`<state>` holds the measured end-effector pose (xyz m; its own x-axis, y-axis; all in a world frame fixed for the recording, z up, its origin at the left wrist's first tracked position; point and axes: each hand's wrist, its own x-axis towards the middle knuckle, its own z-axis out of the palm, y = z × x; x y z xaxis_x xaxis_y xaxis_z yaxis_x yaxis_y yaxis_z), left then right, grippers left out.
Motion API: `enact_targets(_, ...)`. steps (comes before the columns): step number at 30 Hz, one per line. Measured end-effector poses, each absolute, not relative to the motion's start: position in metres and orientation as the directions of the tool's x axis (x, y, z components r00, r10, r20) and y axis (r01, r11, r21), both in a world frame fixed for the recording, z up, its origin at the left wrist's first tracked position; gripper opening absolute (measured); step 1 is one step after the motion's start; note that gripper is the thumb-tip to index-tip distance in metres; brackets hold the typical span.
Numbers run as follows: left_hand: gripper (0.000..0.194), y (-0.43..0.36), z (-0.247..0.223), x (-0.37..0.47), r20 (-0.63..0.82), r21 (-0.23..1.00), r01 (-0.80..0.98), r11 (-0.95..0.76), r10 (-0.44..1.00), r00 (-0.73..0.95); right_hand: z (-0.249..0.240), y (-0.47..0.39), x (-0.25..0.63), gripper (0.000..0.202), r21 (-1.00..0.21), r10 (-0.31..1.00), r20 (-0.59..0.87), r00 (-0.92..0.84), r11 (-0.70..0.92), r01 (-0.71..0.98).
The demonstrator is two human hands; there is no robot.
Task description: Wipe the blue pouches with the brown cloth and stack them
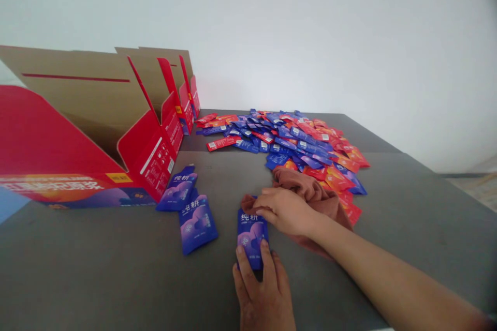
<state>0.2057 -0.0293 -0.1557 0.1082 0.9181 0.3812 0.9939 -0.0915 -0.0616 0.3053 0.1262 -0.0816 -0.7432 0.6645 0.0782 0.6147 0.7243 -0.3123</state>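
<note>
By the desk's [116, 269] front edge, the spread left hand [264, 292] pins a blue pouch [251, 231]; the right hand [285, 211], gripping brown cloth [298, 181], apparently wipes. Further strokes need steadiness.

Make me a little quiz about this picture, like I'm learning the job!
1. Which hand holds the cloth: A) left or B) right?
2. True or false: the big pile has both red and blue pouches.
3. How many blue pouches lie between the nearest box and the pouch that the left hand touches?

Key:
1. B, the right hand.
2. True.
3. Two.
</note>
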Motion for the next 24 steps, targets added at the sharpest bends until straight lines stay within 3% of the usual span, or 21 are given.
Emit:
enact_targets(4, 0.036, -0.029, -0.155, 0.207, 0.374, -0.055, 0.995, -0.089, 0.922, 0.103, -0.078, 0.121, 0.306, 0.021, -0.316, 0.634, 0.143, -0.760, 0.757, 0.572)
enact_targets(10, 0.039, -0.030, -0.154, 0.208, 0.360, -0.042, 0.996, -0.081, 0.929, 0.090, -0.069, 0.100, 0.298, 0.018, -0.374, 0.421, 0.129, -0.898, 0.859, 0.348)
enact_targets(19, 0.035, -0.030, -0.158, 0.204, 0.377, -0.113, 0.987, -0.118, 0.914, 0.152, -0.085, 0.128, 0.306, 0.020, -0.314, 0.666, 0.103, -0.738, 0.726, 0.611)
enact_targets(24, 0.036, -0.030, -0.159, 0.205, 0.390, -0.114, 0.988, -0.109, 0.909, 0.145, -0.077, 0.119, 0.306, 0.021, -0.290, 0.616, 0.180, -0.767, 0.778, 0.557)
